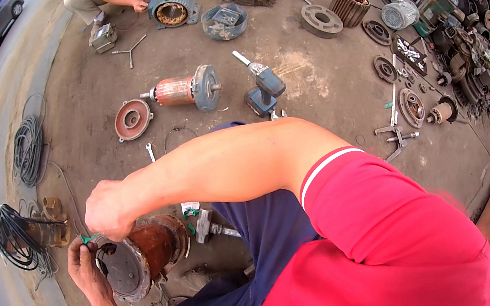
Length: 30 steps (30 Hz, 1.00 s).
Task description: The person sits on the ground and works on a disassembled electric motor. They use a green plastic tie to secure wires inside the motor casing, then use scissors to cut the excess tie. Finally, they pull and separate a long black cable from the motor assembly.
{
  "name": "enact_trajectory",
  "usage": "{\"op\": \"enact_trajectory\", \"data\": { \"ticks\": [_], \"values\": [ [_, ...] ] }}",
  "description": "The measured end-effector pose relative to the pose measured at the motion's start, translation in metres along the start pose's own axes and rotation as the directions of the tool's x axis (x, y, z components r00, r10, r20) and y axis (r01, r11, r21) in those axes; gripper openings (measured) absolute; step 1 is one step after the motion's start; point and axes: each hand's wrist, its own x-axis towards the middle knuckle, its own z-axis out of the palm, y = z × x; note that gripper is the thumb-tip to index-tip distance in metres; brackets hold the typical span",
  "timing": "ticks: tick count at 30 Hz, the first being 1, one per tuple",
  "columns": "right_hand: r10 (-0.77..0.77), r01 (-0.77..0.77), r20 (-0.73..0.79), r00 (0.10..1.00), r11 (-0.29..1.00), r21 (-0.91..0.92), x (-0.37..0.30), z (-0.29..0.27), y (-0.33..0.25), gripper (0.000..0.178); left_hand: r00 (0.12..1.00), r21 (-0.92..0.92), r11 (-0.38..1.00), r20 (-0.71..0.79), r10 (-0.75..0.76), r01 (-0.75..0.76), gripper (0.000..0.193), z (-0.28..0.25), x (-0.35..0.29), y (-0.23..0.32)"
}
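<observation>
A rusty brown motor housing (159,241) lies in front of my knees, its round grey end (125,272) facing left. Dark wire ends (106,249) stick out by the upper rim of that end. Above them, the fingers of my left hand (88,272) pinch a thin green strip (89,239), perhaps tape or wire. My right hand (107,210) is closed just above the strip, its arm reaching across from the right. Its fingertips are turned away, so whatever it grips is hidden. A hammer (205,227) rests right of the housing.
A cordless impact wrench (263,89), a rotor (179,92) and a red end cover (133,119) lie ahead. Cable coils (28,152) sit on the left. Motor parts (469,48) are heaped along the right. Another person's hand (140,5) is beside a blue-grey stator (174,3).
</observation>
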Motion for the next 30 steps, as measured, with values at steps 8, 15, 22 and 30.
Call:
{"op": "enact_trajectory", "data": {
  "ticks": [8,15,22,30],
  "values": [
    [0.112,0.072,-0.467,0.877,0.931,0.357,-0.006,0.009,-0.013,0.016,0.990,0.250,0.967,0.143,0.006,-0.042,0.011,0.051,-0.007,0.008],
    [0.342,-0.321,-0.134,0.930,0.934,0.155,0.012,-0.007,0.022,0.025,0.988,0.189,0.982,0.155,-0.027,-0.002,0.009,0.028,-0.019,0.025],
    [0.132,-0.217,0.252,0.959,0.912,0.347,-0.002,-0.018,-0.003,0.022,0.997,0.215,0.977,-0.082,0.013,0.005,0.009,0.016,-0.003,0.006],
    [0.260,-0.104,-0.110,0.959,0.689,0.717,0.002,-0.020,0.008,0.025,0.998,0.351,0.934,-0.001,-0.065,0.061,0.016,0.029,-0.007,0.011]
  ]
}}
